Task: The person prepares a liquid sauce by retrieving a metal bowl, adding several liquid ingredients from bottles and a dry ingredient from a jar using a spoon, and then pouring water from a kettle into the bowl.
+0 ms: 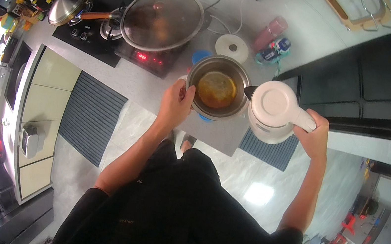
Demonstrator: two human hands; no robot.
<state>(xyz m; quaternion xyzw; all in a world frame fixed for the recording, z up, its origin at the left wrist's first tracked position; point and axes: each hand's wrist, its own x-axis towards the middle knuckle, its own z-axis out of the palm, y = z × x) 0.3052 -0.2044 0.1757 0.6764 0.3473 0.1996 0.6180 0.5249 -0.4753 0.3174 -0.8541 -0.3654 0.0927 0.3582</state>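
My left hand grips the near left side of a round metal-lined pot. Brown-yellow liquid covers the pot's bottom. In my right hand is the handle of a white electric kettle, held to the right of the pot. The kettle's dark spout points at the pot's right rim, and its lid is closed. Whether water is flowing from the spout cannot be made out. Part of a blue round item shows behind the pot. A round white kettle base rests on the counter farther back.
A large lidded pan sits on an induction cooker with lit red digits. Left of it is a black gas hob with another lidded pan. A pink flask and a blue bottle stand by the wall.
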